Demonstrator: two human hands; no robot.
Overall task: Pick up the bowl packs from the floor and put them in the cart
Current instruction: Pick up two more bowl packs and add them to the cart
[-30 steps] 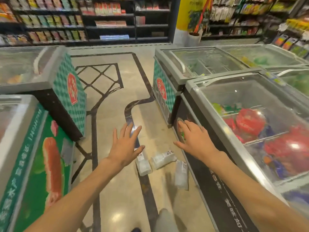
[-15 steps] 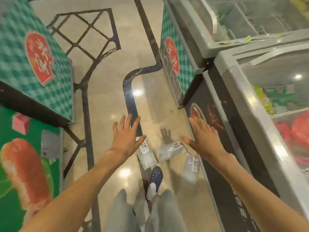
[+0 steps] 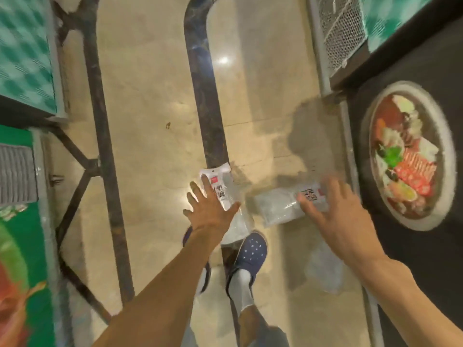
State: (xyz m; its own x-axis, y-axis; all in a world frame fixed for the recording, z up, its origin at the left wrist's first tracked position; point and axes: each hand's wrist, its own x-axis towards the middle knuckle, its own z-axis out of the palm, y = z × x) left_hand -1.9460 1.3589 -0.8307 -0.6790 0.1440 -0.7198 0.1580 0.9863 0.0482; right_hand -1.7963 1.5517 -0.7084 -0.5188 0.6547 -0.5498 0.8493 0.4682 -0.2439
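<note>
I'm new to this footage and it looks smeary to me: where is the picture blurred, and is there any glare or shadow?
Head view: the right hand is motion-smeared, and so is the pack under it; the left hand is sharper; a ceiling light glares off the polished floor; a soft shadow falls beside the freezer, whose edges bow with wide-angle distortion.
</note>
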